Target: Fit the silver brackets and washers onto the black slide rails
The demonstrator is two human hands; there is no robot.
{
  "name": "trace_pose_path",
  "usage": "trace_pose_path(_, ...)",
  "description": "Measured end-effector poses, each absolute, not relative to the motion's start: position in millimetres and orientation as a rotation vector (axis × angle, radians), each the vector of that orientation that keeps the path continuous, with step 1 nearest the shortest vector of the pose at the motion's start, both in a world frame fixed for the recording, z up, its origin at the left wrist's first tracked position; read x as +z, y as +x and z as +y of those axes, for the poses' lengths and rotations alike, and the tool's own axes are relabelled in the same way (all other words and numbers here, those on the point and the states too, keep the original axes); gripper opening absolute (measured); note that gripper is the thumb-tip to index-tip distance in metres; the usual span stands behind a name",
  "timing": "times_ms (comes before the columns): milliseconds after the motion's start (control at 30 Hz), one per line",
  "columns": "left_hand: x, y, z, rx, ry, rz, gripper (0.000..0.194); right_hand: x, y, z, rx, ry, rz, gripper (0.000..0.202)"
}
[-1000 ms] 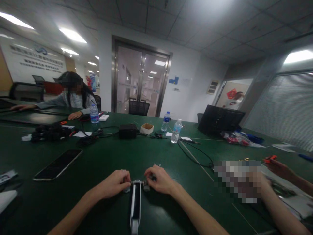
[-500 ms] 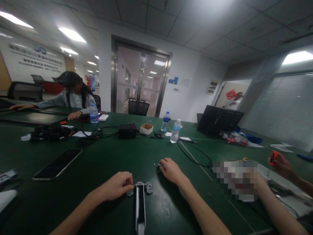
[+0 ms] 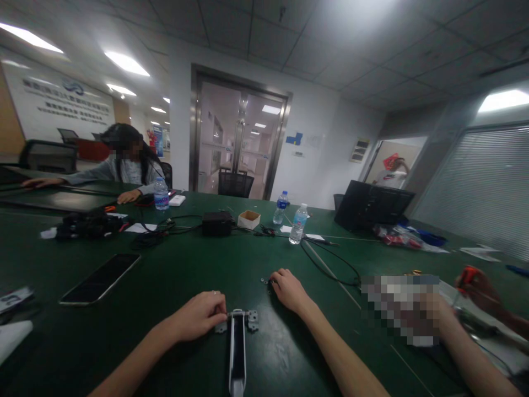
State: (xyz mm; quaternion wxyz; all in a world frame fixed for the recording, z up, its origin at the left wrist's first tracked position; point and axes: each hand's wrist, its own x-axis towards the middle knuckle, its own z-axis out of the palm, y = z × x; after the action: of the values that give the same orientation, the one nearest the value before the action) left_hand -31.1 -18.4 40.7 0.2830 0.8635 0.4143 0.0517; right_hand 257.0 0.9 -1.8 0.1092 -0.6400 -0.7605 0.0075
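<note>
A long narrow metal part [image 3: 237, 353] with a hinge-like bracket [image 3: 252, 320] across its far end lies on the green table [image 3: 165, 353]. My left hand [image 3: 202, 314] is closed at the left side of this bracket, its thumb and fingers on the bracket's left end. Farther forward and to the right, my right hand [image 3: 288, 289] rests on the table with its fingers bent down over some small metal pieces [image 3: 263, 281]. What its fingertips hold, if anything, is too small to make out.
A phone [image 3: 101, 279] lies at left. Behind are cables, a black box [image 3: 217, 223], an open carton [image 3: 249, 220] and bottles [image 3: 298, 224]. At right, a co-worker's hand holds an orange tool [image 3: 467, 277] near a blurred-out area. Another person sits at far left.
The view has shifted slightly. Both of my hands keep nearly the same places. At right, the co-worker's orange tool has tilted more upright.
</note>
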Motion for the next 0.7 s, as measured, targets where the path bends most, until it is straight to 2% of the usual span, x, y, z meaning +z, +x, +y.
trace_pose_path(533, 41, -32, -18, 0.126, 2.430, 1.102, 0.015, 0, 249, -2, 0.010, -1.660, -2.277, 0.019)
trace_pose_path(700, 39, -33, -17, 0.124, 2.426, 1.094, 0.015, 17, 238, -18, 0.432, -1.419, -2.305, 0.014)
